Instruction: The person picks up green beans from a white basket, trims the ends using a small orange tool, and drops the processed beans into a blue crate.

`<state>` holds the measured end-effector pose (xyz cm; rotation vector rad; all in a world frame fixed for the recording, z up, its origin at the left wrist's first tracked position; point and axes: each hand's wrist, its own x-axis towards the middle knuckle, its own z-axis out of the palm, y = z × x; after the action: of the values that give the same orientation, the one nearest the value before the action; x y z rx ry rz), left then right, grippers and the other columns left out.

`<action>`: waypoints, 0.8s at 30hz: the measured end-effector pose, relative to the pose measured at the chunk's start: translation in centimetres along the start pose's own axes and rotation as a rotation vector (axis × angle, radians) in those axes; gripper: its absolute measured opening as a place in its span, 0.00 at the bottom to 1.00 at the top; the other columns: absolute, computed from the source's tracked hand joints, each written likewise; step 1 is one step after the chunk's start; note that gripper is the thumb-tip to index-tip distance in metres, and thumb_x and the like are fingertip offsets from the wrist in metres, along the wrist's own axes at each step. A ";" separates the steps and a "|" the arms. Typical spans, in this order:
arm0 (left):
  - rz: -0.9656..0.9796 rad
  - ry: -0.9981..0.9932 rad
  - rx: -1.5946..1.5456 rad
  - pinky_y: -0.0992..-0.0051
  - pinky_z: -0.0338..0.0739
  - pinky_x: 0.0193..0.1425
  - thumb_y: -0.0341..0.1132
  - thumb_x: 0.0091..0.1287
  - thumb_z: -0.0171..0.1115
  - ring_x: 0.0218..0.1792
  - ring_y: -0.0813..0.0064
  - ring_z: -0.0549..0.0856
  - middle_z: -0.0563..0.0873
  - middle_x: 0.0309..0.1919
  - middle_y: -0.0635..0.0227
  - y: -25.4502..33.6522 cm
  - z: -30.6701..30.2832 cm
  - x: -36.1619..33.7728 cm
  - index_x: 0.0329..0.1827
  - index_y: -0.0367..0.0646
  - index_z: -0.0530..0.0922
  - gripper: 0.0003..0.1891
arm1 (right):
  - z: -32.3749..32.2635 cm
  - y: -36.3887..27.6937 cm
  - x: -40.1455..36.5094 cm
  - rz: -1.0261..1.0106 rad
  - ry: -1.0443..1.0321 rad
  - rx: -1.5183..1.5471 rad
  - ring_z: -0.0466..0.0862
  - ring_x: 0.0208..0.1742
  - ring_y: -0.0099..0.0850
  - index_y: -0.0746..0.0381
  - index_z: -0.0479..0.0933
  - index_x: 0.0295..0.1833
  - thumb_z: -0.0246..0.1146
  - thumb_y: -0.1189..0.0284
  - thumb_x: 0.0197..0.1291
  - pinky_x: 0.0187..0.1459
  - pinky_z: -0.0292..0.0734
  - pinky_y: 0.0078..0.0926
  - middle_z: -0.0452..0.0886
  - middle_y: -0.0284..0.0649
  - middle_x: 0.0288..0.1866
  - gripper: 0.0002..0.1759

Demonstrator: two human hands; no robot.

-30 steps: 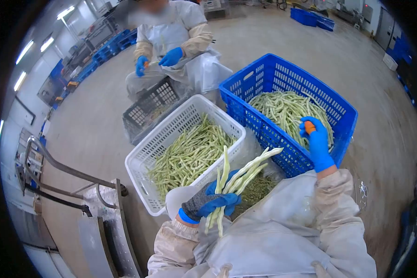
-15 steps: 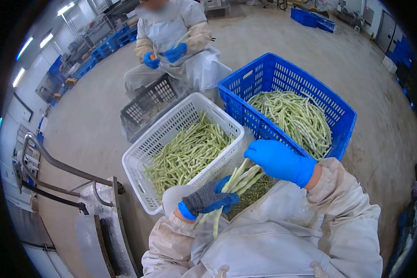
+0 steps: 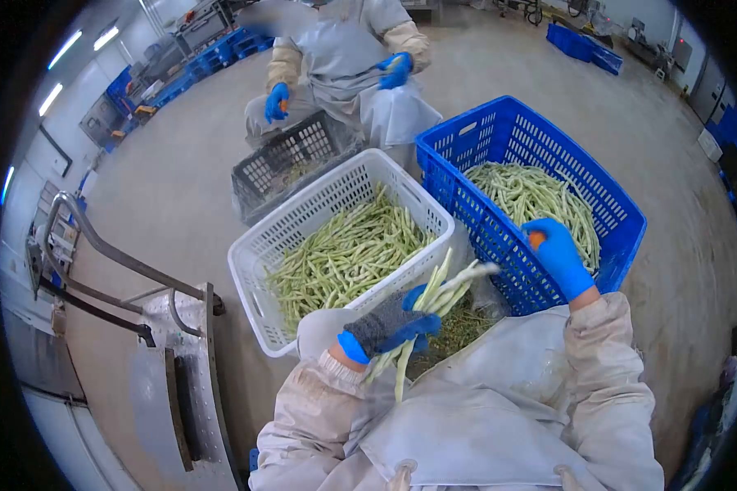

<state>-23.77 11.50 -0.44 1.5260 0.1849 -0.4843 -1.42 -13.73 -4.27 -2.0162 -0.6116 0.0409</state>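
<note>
Your left hand (image 3: 389, 327) is clamped tight round the bean bunch (image 3: 440, 288), tips fanning far-right beside the white basket (image 3: 319, 198), while your right hand (image 3: 558, 255) curls round a small orange thing (image 3: 535, 239) over the blue crate (image 3: 499, 245).

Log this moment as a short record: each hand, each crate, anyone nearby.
left hand: grey-and-blue glove, grips bean bunch over the lap
right hand: blue glove, holds orange item at near edge of blue crate
blue crate: beans inside
white basket: beans inside, left of blue crate
dark crate: behind white basket
co-worker: seated beyond, blue gloves
</note>
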 end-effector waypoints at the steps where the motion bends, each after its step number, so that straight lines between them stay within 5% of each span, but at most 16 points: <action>1: -0.055 0.030 0.068 0.79 0.78 0.30 0.37 0.60 0.63 0.25 0.80 0.79 0.79 0.34 0.67 0.8 0.1 0.0 0.62 0.41 0.69 0.26 | -0.2 -1.5 -0.9 -0.280 -0.179 -0.293 0.79 0.44 0.39 0.63 0.77 0.50 0.58 0.82 0.53 0.45 0.75 0.29 0.77 0.44 0.46 0.17; 2: -0.050 0.025 0.069 0.79 0.78 0.30 0.37 0.60 0.63 0.25 0.80 0.79 0.79 0.34 0.67 0.9 0.2 0.3 0.62 0.41 0.69 0.26 | 0.6 -6.3 -1.9 -0.427 -0.131 -0.351 0.76 0.49 0.47 0.62 0.76 0.52 0.59 0.83 0.49 0.53 0.70 0.37 0.76 0.48 0.47 0.21; 5: -0.016 0.035 0.137 0.78 0.79 0.31 0.36 0.61 0.63 0.26 0.79 0.79 0.80 0.36 0.65 1.1 0.6 1.0 0.65 0.41 0.66 0.29 | 2.2 -13.2 -3.8 -0.507 -0.310 -0.110 0.77 0.45 0.46 0.62 0.72 0.58 0.57 0.84 0.49 0.46 0.74 0.36 0.75 0.47 0.47 0.26; 8: -0.001 0.014 0.181 0.77 0.80 0.31 0.35 0.61 0.63 0.26 0.79 0.80 0.80 0.38 0.64 1.3 0.7 1.0 0.66 0.42 0.65 0.30 | 3.9 -13.1 -3.6 -0.541 -0.535 -0.283 0.77 0.43 0.46 0.62 0.72 0.58 0.55 0.84 0.49 0.42 0.76 0.36 0.74 0.46 0.44 0.27; 9: -0.001 0.016 0.181 0.77 0.80 0.31 0.35 0.61 0.63 0.26 0.79 0.80 0.80 0.38 0.64 1.2 0.7 1.1 0.66 0.42 0.65 0.30 | 4.4 -12.6 -3.6 -0.669 -0.479 -0.348 0.77 0.42 0.45 0.62 0.72 0.56 0.55 0.84 0.48 0.41 0.75 0.38 0.73 0.46 0.41 0.26; 13: -0.023 0.009 0.130 0.77 0.80 0.31 0.35 0.60 0.63 0.27 0.79 0.80 0.81 0.39 0.64 1.8 0.6 0.4 0.67 0.43 0.65 0.31 | 5.0 -12.0 -4.2 -0.664 -0.505 -0.422 0.77 0.42 0.45 0.63 0.73 0.52 0.55 0.84 0.47 0.40 0.76 0.38 0.74 0.45 0.42 0.22; 16: -0.049 0.008 0.141 0.77 0.79 0.31 0.35 0.59 0.64 0.26 0.79 0.80 0.81 0.38 0.65 1.3 0.5 0.5 0.67 0.44 0.64 0.32 | 6.2 -10.0 -4.5 -0.687 -0.380 -0.478 0.77 0.40 0.44 0.62 0.74 0.51 0.56 0.85 0.47 0.40 0.74 0.33 0.75 0.44 0.40 0.21; 18: -0.041 0.009 0.143 0.78 0.79 0.30 0.36 0.59 0.64 0.26 0.80 0.80 0.81 0.37 0.65 0.7 0.5 0.3 0.68 0.44 0.64 0.32 | 5.3 -7.7 -3.2 -0.268 -0.047 0.023 0.78 0.40 0.36 0.65 0.75 0.46 0.55 0.83 0.51 0.40 0.74 0.31 0.77 0.43 0.38 0.15; 20: 0.063 -0.041 -0.052 0.79 0.78 0.30 0.37 0.59 0.65 0.25 0.79 0.80 0.81 0.35 0.66 0.3 0.0 -0.3 0.68 0.45 0.64 0.33 | 1.3 -6.2 -0.9 -0.074 0.201 0.023 0.78 0.40 0.33 0.66 0.75 0.47 0.55 0.83 0.52 0.42 0.73 0.29 0.78 0.43 0.37 0.14; 24: 0.074 0.022 -0.118 0.79 0.77 0.30 0.37 0.60 0.64 0.25 0.78 0.80 0.81 0.34 0.66 0.1 -0.6 -0.1 0.69 0.46 0.62 0.34 | -0.3 -4.9 -1.9 -0.233 0.127 -0.173 0.77 0.41 0.34 0.66 0.74 0.52 0.56 0.83 0.54 0.46 0.73 0.29 0.79 0.43 0.40 0.18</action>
<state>-23.75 12.09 -0.32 1.4178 0.1709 -0.3910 -4.94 -12.90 -0.52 -2.0809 -0.7856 -0.2866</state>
